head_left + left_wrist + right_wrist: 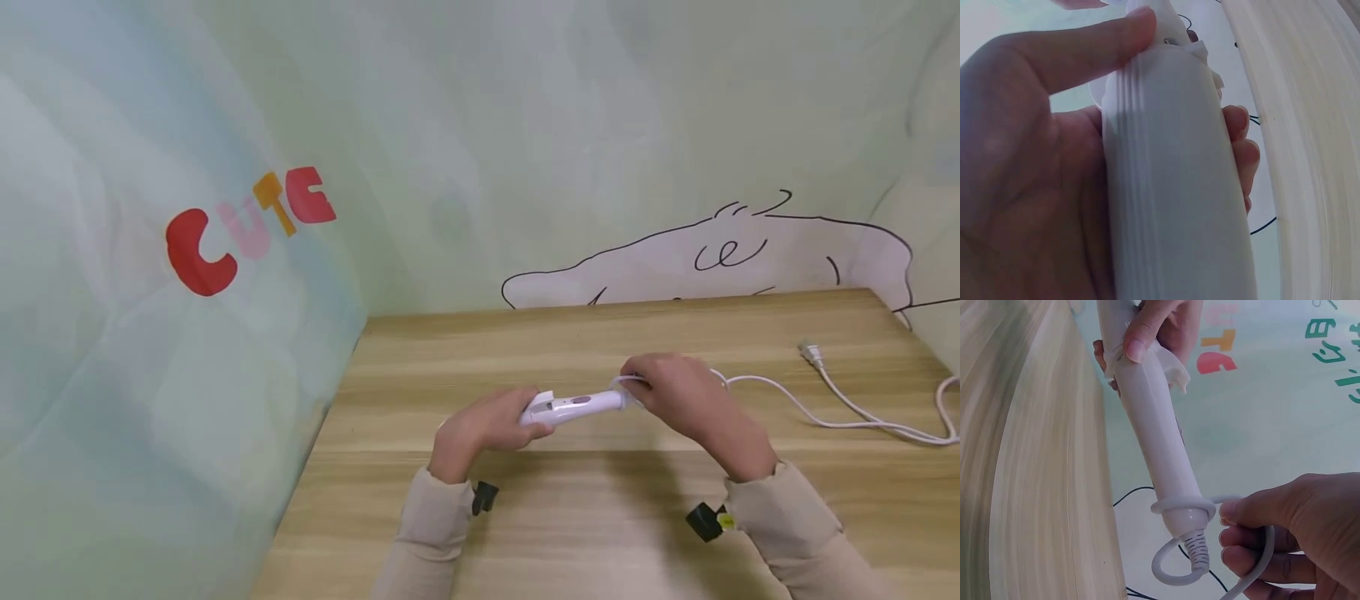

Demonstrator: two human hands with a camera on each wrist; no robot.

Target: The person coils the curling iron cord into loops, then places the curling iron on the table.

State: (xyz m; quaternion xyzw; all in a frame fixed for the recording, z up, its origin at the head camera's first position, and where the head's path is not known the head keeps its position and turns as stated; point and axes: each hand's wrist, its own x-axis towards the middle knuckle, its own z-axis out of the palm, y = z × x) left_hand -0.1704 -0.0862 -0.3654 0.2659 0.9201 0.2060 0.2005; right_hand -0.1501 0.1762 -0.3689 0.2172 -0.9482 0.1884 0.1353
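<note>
In the head view, a white hair-styling iron [581, 407] is held just below the centre of the frame, between the two hands, its handle tilted slightly up toward the right. Its broad end sits in the left hand [491, 421]; its cord end is just beside the right hand [678, 396].

The left hand is wrapped round the iron. In the left wrist view, the thumb lies across the top of the broad, ridged part, and curled fingertips show past its right edge.

The right hand pinches the white cord [1266, 553] between thumb and fingers at the lower right of the right wrist view. There the cord loops from the ribbed cord sleeve [1196, 550] and passes round the end of the handle; the fingers are apart from the handle itself.

In the head view, the rest of the cord runs to the right edge of the frame and bends back to a plug [811, 352] lying on the wooden table [555, 533].
</note>
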